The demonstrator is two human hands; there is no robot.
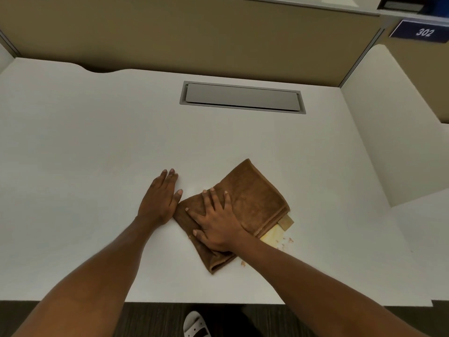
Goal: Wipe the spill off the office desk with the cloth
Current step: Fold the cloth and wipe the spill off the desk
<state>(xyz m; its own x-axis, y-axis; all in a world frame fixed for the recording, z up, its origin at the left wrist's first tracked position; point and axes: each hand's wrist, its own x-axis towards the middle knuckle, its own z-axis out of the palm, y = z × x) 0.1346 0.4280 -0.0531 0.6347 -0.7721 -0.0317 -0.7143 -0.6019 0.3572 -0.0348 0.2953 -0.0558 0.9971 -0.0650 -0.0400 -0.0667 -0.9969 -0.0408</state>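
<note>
A folded brown cloth (252,195) lies flat on the white desk (97,147), right of centre near the front. My right hand (216,224) presses flat on the cloth's near left part, fingers spread. My left hand (161,198) rests palm down on the bare desk just left of the cloth, its thumb touching the cloth's edge. A yellowish spill (273,235) with small brown specks shows at the cloth's near right edge, partly hidden under it. A tan label sticks out at the cloth's right corner.
A grey cable hatch (243,97) is set into the desk at the back centre. Beige partition walls close the back and right sides. A blue sign reading 302 (424,32) hangs at the top right. The desk's front edge is close, with a sandalled foot below.
</note>
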